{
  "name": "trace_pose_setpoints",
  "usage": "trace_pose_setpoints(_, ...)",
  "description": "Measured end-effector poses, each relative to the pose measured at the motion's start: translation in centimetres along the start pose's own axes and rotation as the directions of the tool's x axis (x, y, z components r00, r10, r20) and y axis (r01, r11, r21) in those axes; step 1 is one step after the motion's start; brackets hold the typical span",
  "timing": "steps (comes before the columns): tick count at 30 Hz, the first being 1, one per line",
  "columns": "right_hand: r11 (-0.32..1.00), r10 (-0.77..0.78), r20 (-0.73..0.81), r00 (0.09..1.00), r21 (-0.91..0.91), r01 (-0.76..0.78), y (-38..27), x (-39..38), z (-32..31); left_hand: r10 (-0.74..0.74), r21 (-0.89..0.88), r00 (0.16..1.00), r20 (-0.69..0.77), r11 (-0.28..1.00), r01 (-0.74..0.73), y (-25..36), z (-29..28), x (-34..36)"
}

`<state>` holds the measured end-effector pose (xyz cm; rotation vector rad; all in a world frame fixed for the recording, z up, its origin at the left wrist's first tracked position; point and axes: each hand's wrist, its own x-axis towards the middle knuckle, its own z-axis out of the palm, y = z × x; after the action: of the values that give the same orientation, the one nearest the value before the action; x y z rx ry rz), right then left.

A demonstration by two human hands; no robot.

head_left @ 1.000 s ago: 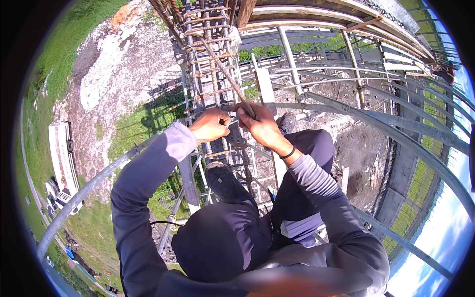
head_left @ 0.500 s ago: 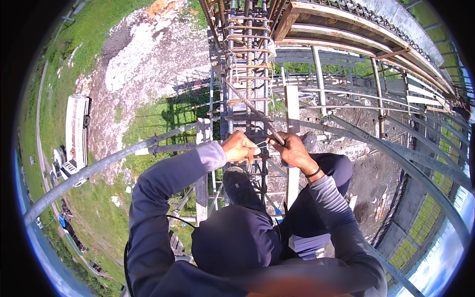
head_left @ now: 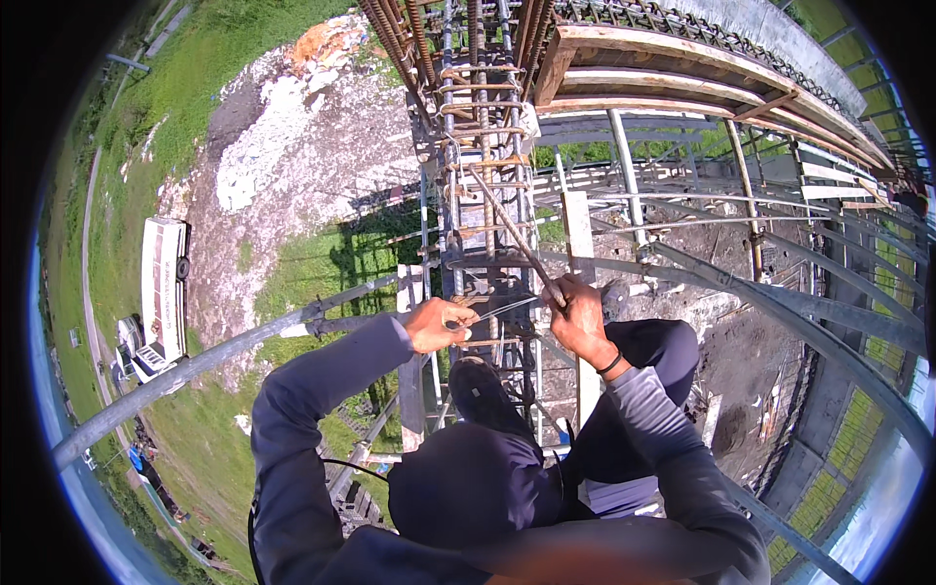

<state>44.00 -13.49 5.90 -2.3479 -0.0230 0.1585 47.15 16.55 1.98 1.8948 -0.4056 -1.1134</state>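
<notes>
Grass [head_left: 219, 434] and pale rubble [head_left: 283, 146] filled the left of the frame, well below, with a white truck [head_left: 164, 288] near the edge. Thin wire [head_left: 507, 308] stretched between the hands at the centre, over a rebar cage [head_left: 483, 151]. The left hand [head_left: 437, 325] pinched one end between thumb and finger; the right hand [head_left: 580, 317] had its fingers curled round the lower end of a rod [head_left: 512, 229]. Whether they also gripped the wire could not be told. A hard tug could have slid the wire out of that narrow pinch, and a loosened right grip might have let the rod drop through the cage's gaps. Brown and straight, the rod slanted towards the upper centre; rusty ties crossed the cage's long bars like rungs. Flat, pale plank [head_left: 579, 224] and smooth, round pole [head_left: 195, 363] flanked the work.
</notes>
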Motion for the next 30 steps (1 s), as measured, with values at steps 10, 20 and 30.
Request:
trace_pose_setpoints(10, 0.722, 0.302, 0.379, 0.874, 0.507, -0.470, 0.0, -1.8, -0.6, -0.001, -0.269, 0.967, 0.255, 0.960, 0.072, -0.2, -5.3, -0.5)
trace_pose_setpoints(20, -0.340, 0.125, 0.621, 0.774, 0.760, -0.554, -5.9, -4.5, -4.4, -0.090, -0.490, 0.996, 0.019, 0.867, 0.088, 2.9, -3.3, 0.5)
trace_pose_setpoints(30, 0.779, 0.415, 0.292, 0.861, 0.374, -0.503, -2.8, -4.3, -4.3, -0.280, -0.621, 0.949, 0.147, 0.720, 0.309, 1.7, -0.7, -5.8)
